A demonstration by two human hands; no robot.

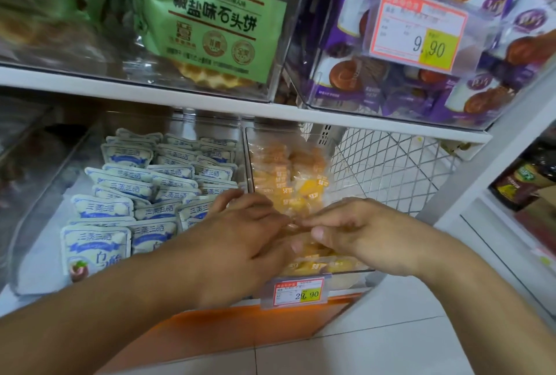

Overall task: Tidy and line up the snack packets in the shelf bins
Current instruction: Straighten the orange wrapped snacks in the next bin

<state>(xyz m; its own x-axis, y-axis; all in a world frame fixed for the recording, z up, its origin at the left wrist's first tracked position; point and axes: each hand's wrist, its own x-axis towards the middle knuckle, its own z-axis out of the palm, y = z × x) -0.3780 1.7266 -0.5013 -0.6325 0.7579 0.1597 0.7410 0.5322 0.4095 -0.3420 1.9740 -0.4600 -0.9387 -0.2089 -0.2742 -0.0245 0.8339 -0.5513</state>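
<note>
Pinching one small clear-wrapped yellow snack packet [301, 228] over the clear plastic shelf bin [249, 158], left hand [240, 233] and right hand [355, 233] met fingertip-to-fingertip; item judged light, crinkly, slippery, best gripped at sealed edges.

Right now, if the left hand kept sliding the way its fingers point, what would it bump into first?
Probably the right hand: the left hand points rightward over the yellow snack packets, and their fingertips already look nearly touching. Depth is hard to judge here.
</note>
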